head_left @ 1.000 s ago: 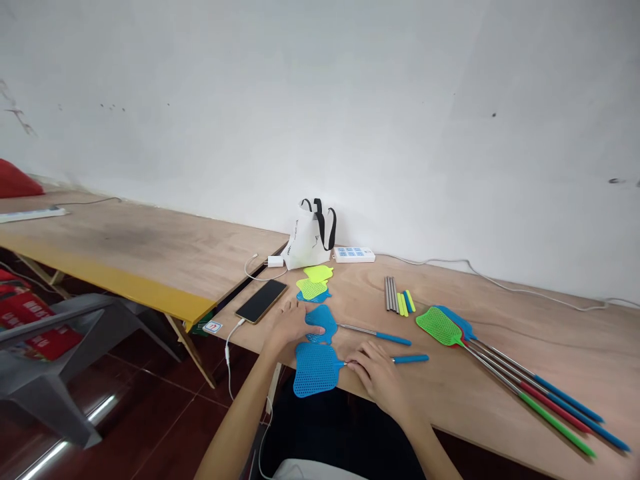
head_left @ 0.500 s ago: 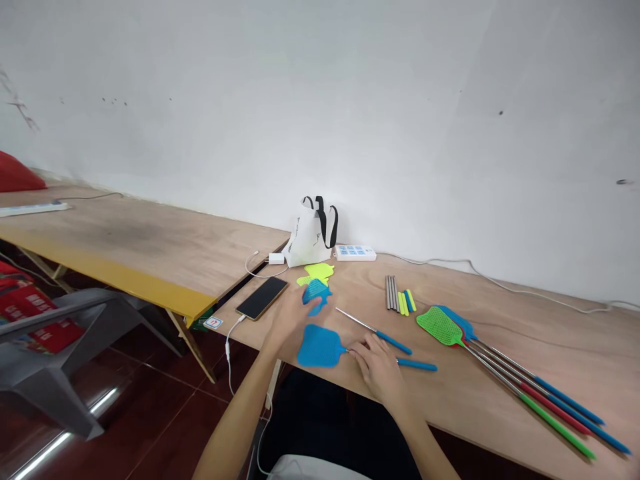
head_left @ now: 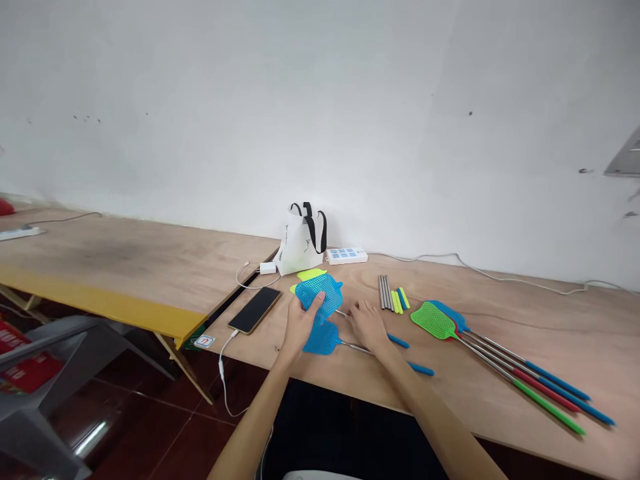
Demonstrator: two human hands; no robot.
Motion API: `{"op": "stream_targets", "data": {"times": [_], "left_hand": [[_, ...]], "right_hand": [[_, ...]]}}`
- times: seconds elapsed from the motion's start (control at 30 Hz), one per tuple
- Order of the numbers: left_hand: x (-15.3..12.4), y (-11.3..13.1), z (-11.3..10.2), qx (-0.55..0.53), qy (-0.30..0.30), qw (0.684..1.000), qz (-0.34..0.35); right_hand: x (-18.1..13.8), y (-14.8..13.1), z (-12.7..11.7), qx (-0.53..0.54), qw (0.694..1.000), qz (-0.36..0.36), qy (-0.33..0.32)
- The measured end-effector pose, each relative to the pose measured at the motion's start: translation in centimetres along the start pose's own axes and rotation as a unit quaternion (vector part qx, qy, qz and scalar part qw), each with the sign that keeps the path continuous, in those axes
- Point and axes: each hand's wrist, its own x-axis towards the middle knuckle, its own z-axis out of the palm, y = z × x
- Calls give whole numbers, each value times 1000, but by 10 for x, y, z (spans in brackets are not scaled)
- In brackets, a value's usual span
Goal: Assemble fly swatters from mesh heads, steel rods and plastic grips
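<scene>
My left hand [head_left: 300,327] grips a loose blue fly swatter head [head_left: 327,293], thumb on top, raised in front of the bag. My right hand [head_left: 369,325] has its fingers closed around the metal rod of a fly swatter handle; the rod's tip shows left of the fingers and its blue grip [head_left: 399,341] behind the wrist. Closer to me lies a blue fly swatter [head_left: 321,340] with head and rod joined; my right forearm crosses over it. A yellow swatter head [head_left: 311,274] is partly hidden behind the held one.
Right of my hands lie several finished fly swatters [head_left: 434,320], short metal rods [head_left: 385,292] and yellow and blue grips [head_left: 398,301]. A phone [head_left: 255,310] with a cable lies left. A white bag [head_left: 300,247] and power strip [head_left: 347,255] stand by the wall.
My left hand has lifted the blue swatter head from the pile and brought it nearer. My right hand has left the joined swatter's rod and moved to the separate handle's rod.
</scene>
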Motion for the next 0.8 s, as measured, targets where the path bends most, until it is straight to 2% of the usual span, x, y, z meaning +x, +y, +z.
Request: {"op": "stream_targets", "data": {"times": [0.13,0.3,0.43,0.8], "left_hand": [[-2,3,0,-29,-29,998,-46],[-3,7,3,-60,-17,996,-62],[-6,4,9,-78,-10,993,-85],[-5,1,9,-84,-11,992,-88]], "right_hand": [[5,7,-1,20,1000,-4,5],[-19,21,-4,32,999,-22,0],[-32,24,-2,25,998,-48,-29],[-6,20,-2,-2,995,-70,-74]]}}
